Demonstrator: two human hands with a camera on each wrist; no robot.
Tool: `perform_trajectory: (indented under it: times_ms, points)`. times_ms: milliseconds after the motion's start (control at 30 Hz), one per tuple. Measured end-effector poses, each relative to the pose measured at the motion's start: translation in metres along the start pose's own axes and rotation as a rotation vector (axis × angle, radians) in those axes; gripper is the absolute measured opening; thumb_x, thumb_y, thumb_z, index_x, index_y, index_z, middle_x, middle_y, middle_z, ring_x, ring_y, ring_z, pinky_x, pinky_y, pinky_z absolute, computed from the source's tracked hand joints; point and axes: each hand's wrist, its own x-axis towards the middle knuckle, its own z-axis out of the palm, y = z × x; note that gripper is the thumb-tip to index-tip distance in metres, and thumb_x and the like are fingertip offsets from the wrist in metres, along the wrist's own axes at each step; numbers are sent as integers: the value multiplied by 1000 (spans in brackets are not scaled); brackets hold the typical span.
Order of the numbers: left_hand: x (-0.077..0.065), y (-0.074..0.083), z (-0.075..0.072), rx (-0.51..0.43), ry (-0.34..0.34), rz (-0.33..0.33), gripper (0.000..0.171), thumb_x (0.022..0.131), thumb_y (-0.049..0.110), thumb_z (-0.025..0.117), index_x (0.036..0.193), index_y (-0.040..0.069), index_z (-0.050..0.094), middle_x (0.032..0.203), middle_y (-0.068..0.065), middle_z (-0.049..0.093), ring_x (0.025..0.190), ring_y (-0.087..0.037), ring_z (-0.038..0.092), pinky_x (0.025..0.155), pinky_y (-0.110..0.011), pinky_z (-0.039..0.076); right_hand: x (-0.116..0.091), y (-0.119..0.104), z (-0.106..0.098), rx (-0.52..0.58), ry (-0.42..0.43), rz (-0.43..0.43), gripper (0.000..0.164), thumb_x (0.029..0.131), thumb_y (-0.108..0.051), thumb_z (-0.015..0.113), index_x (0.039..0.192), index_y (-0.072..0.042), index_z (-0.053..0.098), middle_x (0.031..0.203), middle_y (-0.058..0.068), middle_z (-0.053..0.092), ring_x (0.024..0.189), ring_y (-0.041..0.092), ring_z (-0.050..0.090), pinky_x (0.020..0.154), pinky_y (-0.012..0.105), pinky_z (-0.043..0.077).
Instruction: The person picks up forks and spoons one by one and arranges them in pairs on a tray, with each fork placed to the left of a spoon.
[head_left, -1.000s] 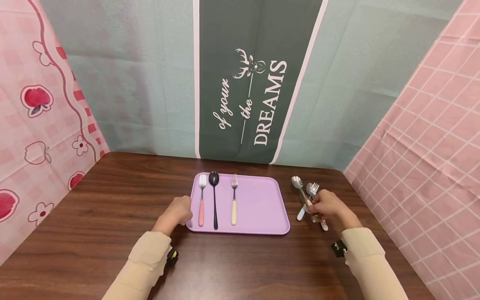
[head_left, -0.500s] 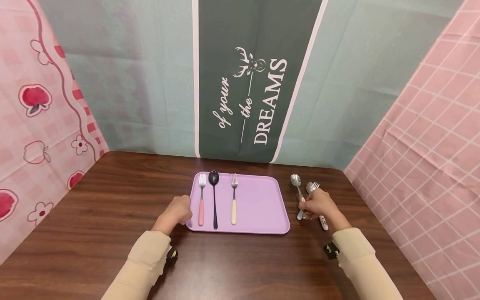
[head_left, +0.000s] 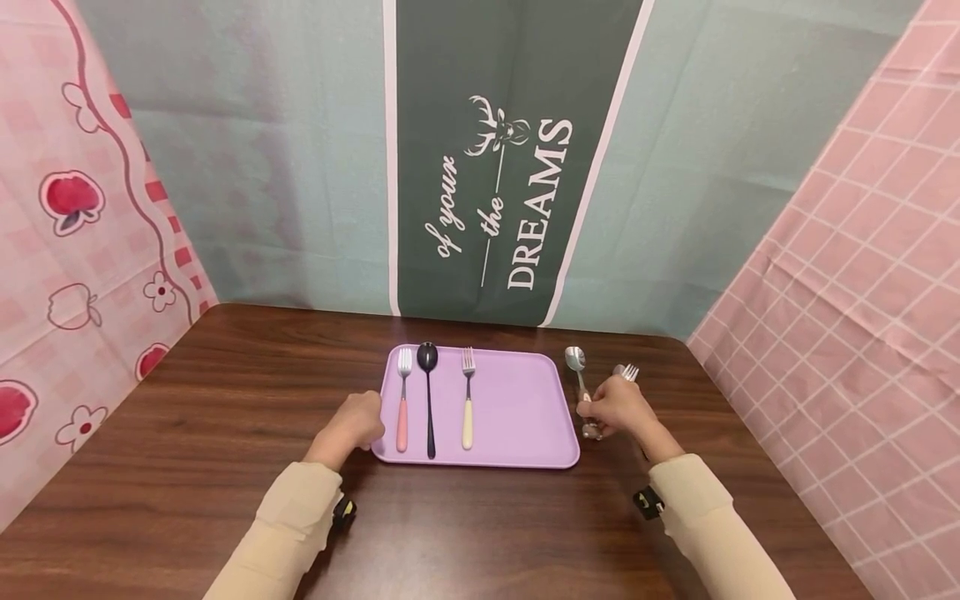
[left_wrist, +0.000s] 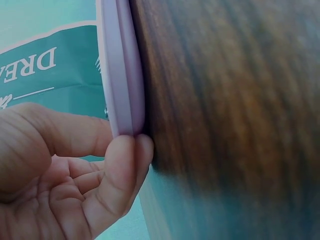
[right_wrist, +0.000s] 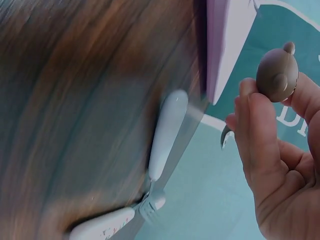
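Note:
My left hand [head_left: 358,419] pinches the left edge of a lilac tray [head_left: 517,408]; up close in the left wrist view, thumb and fingers meet on its rim [left_wrist: 120,75]. On the tray's left half lie a pink-handled fork [head_left: 402,408], a black spoon [head_left: 428,392] and a cream-handled fork [head_left: 468,404], roughly parallel. Just right of the tray, my right hand [head_left: 621,407] holds a metal spoon [head_left: 575,358] by its handle, bowl pointing away. That handle ends in a brown, rounded, animal-like knob [right_wrist: 276,75].
Behind my right hand lie another fork [head_left: 631,372] and a spoon, mostly covered in the head view. The right wrist view shows their pale plain handle [right_wrist: 169,130] and white patterned handle [right_wrist: 105,227]. Cloth backdrops [head_left: 300,167] rise behind and beside the wooden table [head_left: 450,533].
My right hand has carried the spoon leftward, away from the other cutlery and close to the tray's right edge. The left hand and tray have stayed put.

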Motion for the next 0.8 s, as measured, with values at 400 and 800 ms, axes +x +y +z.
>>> perform_trajectory:
  times_ms: [400, 800]
  points:
    - [1, 0, 0, -23, -2, -10, 7, 71, -10, 53, 77, -5, 55, 57, -10, 53, 44, -15, 55, 40, -22, 44, 2, -12, 15, 20, -57, 4, 20, 74, -10, 65, 57, -3, 59, 46, 3, 56, 40, 18, 59, 41, 37, 51]
    - [3, -1, 1, -27, -8, -19, 7, 71, -10, 53, 76, -5, 55, 55, -9, 53, 43, -14, 55, 40, -21, 44, 6, -32, 40, -7, -55, -10, 17, 69, -13, 71, 56, -7, 62, 46, -1, 56, 38, 11, 55, 39, 25, 47]
